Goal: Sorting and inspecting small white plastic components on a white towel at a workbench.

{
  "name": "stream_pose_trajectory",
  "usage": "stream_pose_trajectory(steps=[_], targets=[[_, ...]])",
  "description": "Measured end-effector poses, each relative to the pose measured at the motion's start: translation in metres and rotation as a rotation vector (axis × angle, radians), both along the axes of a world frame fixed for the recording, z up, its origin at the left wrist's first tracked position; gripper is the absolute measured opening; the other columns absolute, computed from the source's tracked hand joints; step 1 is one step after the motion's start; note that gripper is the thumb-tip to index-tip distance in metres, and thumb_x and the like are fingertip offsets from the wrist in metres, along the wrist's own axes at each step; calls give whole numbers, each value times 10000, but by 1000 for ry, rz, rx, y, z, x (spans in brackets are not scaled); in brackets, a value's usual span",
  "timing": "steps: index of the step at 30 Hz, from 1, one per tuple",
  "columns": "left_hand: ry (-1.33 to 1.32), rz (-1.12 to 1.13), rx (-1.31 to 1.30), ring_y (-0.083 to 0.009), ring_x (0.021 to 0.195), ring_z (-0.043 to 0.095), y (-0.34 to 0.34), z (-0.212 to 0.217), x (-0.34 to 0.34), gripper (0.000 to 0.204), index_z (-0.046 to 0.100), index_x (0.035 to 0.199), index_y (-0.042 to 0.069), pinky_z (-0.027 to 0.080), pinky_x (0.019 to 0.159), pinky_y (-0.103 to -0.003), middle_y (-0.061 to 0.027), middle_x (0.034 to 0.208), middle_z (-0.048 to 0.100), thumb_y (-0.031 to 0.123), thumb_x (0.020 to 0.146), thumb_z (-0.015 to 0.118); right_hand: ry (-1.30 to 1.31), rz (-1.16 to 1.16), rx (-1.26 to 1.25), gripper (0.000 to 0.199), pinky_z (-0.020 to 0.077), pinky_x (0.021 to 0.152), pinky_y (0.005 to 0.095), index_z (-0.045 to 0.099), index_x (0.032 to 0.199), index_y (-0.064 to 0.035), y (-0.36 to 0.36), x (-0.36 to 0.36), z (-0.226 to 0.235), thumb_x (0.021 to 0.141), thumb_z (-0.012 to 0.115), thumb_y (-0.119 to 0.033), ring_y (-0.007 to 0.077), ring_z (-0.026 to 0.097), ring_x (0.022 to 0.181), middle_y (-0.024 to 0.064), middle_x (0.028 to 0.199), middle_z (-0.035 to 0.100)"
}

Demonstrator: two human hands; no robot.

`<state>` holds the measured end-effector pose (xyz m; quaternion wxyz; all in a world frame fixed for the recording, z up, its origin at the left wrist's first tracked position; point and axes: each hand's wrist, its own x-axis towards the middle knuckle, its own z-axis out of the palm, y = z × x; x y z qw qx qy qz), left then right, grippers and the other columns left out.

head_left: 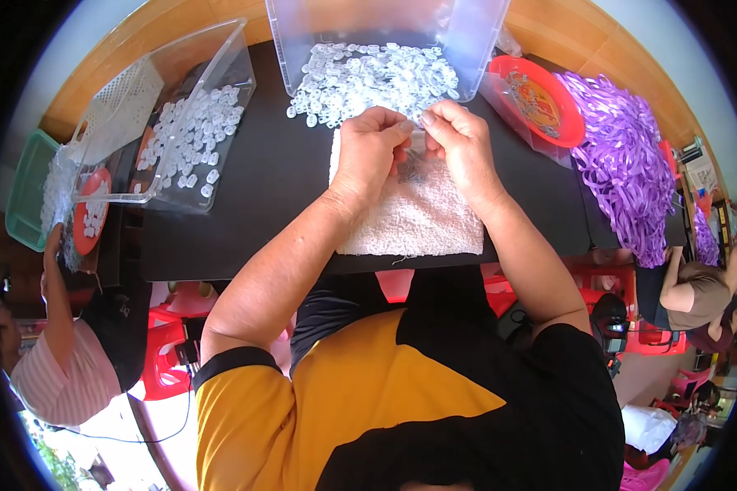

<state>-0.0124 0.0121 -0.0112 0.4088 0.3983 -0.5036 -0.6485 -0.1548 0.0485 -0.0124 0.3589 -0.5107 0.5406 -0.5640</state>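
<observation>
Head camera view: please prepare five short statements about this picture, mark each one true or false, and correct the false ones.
1. The person's left hand and right hand are over an off-white terry towel. True.
2. The two hands are wide apart. False: they are close together.
3. The clear plastic bin beyond the hands has small whitish plastic pieces in it. True.
4. A heap of shiny purple ribbons is at the left. False: the purple ribbons are at the right.
5. The round red plastic dish at the right is between that bin and the ribbons. True.
</observation>
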Motion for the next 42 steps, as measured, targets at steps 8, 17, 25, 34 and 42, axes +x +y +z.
stream_pose_trajectory(steps=[8,17,25,34,42], targets=[[-61,6,-59,-70,559,506,-1,-2,0,99,633,892,8,388,467,-212,-2,691,580,106,884,635,238,-29,-119,146,400,525,222,605,847,1,-2,-3,-1,918,623,-124,49,478,609,-19,652,513],[53,60,31,-81,501,474,4,-3,-4,85,624,859,-1,348,421,-223,-20,653,565,79,887,625,418,-135,-212,113,454,562,384,590,857,-13,-4,7,-13,880,612,-122,338,601,605,173,666,604],[48,44,12,-87,513,479,4,-2,-3,83,623,858,-2,357,428,-227,-21,664,568,78,881,627,383,-101,-194,111,462,576,382,598,873,-20,-2,2,-13,882,617,-128,331,618,628,171,679,613],[72,53,37,-94,553,518,-4,1,5,128,659,938,-19,402,470,-228,-28,705,584,56,840,627,743,-149,-193,181,470,605,433,616,893,-43,5,-31,4,896,612,-224,366,638,694,174,722,636],[24,28,49,-84,550,510,-5,6,4,105,660,903,-10,400,468,-228,-25,700,586,64,838,626,1497,-258,-152,140,488,543,479,541,823,-33,17,-111,-21,887,572,-154,365,632,612,162,695,623]])
